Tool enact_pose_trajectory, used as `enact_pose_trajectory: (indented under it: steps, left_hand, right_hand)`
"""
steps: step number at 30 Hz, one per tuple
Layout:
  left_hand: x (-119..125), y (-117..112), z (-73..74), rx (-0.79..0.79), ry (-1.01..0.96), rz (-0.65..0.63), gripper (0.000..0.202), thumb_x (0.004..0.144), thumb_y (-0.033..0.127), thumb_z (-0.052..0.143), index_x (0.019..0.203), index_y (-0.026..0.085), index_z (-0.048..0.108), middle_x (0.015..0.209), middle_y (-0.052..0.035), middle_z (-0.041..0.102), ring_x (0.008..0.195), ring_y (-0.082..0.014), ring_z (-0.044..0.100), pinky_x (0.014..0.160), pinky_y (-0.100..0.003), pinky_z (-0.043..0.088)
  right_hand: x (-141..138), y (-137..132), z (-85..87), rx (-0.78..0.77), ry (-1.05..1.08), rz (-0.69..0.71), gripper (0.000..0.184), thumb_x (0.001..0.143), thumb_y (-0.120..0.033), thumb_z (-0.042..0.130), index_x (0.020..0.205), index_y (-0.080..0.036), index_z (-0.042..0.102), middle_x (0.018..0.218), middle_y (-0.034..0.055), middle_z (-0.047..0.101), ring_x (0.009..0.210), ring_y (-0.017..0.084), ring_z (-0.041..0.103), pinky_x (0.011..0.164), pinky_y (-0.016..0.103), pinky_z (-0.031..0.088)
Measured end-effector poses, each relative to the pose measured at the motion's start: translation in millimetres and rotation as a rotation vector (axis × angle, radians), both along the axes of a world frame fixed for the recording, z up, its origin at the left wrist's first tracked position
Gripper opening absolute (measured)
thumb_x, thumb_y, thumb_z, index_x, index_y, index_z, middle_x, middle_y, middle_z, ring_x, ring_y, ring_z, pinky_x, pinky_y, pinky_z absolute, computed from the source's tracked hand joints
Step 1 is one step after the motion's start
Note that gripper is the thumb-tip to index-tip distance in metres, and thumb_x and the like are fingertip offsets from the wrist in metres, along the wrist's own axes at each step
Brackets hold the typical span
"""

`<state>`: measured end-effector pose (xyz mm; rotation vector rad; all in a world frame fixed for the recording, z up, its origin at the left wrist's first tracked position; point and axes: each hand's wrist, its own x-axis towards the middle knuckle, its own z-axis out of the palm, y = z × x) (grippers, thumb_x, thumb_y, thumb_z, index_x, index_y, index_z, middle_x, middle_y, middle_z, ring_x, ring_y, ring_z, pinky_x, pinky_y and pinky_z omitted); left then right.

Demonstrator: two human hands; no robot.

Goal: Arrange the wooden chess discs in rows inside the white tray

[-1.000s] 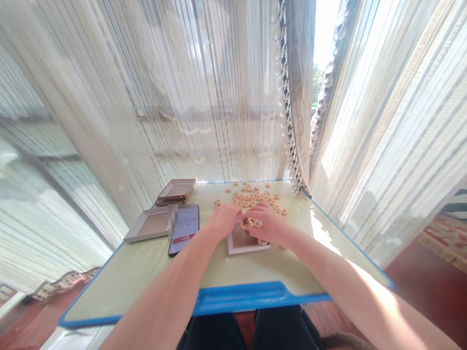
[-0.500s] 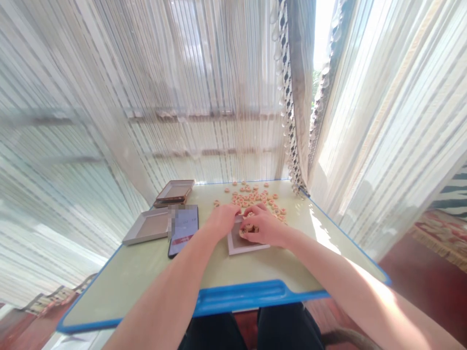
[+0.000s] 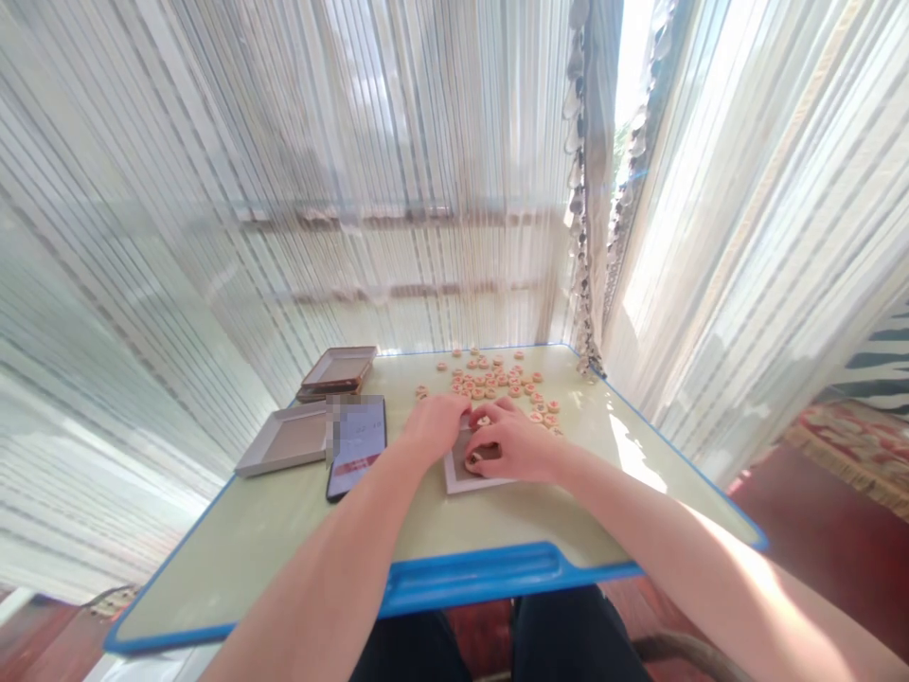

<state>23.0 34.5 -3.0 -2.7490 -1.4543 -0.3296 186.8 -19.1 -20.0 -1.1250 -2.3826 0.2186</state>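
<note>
Both my hands meet over a small white-rimmed tray (image 3: 454, 480) in the middle of a pale green table (image 3: 298, 549). My right hand (image 3: 517, 445) curls over the tray, its fingers closed round small round wooden game pieces (image 3: 474, 461). My left hand (image 3: 435, 426) rests at the tray's far left corner, fingers bent down and touching a piece near the right fingertips. Beyond the hands, several more round pieces (image 3: 497, 379) with red marks lie scattered on the table.
A smartphone (image 3: 355, 445) lies left of the tray, with a grey shallow box lid (image 3: 280, 440) beside it and a brown box (image 3: 339, 371) further back. The table has a blue rim (image 3: 469, 578). Sheer curtains (image 3: 355, 189) hang close behind and on the right.
My right hand has drawn back and lowered into the tray, curling more tightly over the pieces. The left hand has stayed at the tray's corner. The view has shifted slightly.
</note>
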Motion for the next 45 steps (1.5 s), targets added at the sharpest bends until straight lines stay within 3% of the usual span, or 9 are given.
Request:
enact_pose_trajectory:
  steps: [15, 20, 36, 40, 45]
  left_hand:
    - [1, 3, -3.3, -0.010, 0.006, 0.028, 0.027, 0.080, 0.012, 0.041, 0.086, 0.023, 0.065, 0.098, -0.0027, 0.069, 0.085, -0.0193, 0.062, 0.072, -0.027, 0.045]
    - [2, 2, -2.4, -0.012, 0.003, 0.030, 0.028, 0.080, 0.013, 0.041, 0.088, 0.023, 0.066, 0.100, -0.0033, 0.069, 0.087, -0.0199, 0.062, 0.073, -0.027, 0.045]
    - [2, 1, -0.5, -0.014, 0.006, 0.014, 0.030, 0.080, 0.010, 0.040, 0.090, 0.021, 0.067, 0.099, -0.0049, 0.069, 0.089, -0.0189, 0.062, 0.077, -0.026, 0.046]
    - [2, 0, 1.1, -0.012, 0.011, 0.006, 0.031, 0.080, 0.010, 0.040, 0.091, 0.022, 0.067, 0.099, -0.0039, 0.069, 0.090, -0.0190, 0.062, 0.077, -0.026, 0.046]
    - [3, -1, 1.6, -0.019, 0.005, 0.021, 0.033, 0.079, 0.009, 0.039, 0.090, 0.023, 0.067, 0.101, -0.0032, 0.068, 0.090, -0.0193, 0.062, 0.077, -0.028, 0.046]
  right_hand:
    - [9, 2, 0.0, 0.083, -0.024, -0.048, 0.013, 0.066, -0.021, 0.067, 0.076, -0.025, 0.073, 0.093, 0.0044, 0.059, 0.092, 0.022, 0.046, 0.088, 0.037, 0.041]
    - [9, 4, -1.8, 0.095, -0.031, 0.001, 0.012, 0.066, -0.021, 0.067, 0.076, -0.025, 0.074, 0.090, 0.0034, 0.061, 0.089, 0.021, 0.047, 0.088, 0.037, 0.041]
    - [14, 7, -0.5, 0.100, -0.044, -0.041, 0.008, 0.069, -0.025, 0.067, 0.074, -0.026, 0.073, 0.086, 0.0035, 0.061, 0.087, 0.020, 0.045, 0.085, 0.035, 0.040]
    - [17, 8, 4.4, 0.176, 0.009, -0.142, 0.014, 0.078, -0.026, 0.058, 0.080, -0.024, 0.072, 0.083, 0.0050, 0.060, 0.087, 0.021, 0.046, 0.083, 0.036, 0.039]
    - [29, 20, 2.3, 0.275, 0.093, -0.378, 0.021, 0.081, -0.020, 0.050, 0.089, -0.022, 0.070, 0.089, 0.0071, 0.062, 0.092, 0.023, 0.049, 0.087, 0.039, 0.039]
